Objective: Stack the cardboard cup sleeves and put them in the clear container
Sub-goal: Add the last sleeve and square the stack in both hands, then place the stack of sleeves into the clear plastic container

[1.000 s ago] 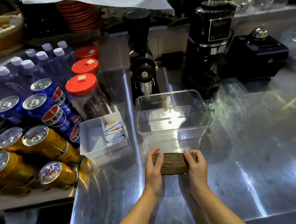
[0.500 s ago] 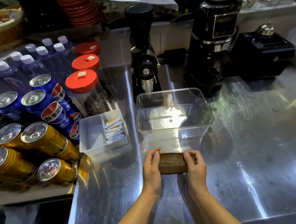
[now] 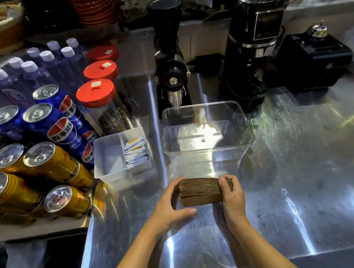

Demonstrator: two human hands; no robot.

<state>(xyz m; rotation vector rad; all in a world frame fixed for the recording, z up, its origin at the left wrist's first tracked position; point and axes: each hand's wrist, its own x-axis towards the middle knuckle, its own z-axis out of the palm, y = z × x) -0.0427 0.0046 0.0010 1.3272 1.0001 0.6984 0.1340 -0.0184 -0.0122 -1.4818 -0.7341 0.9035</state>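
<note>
Both hands' grip on unmarked sleeves

You can read 百事可乐 in white on the red band of the blue cans; print on the gold cans and bottles is unreadable.

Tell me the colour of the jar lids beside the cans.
Red, each jar lid bearing a small pale label; the head view shows them clearly.

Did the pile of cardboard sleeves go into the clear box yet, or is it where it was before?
No, it hasn't moved. The stack of sleeves still sits on the counter just in front of the clear container, held between the left hand and the right hand.
</note>
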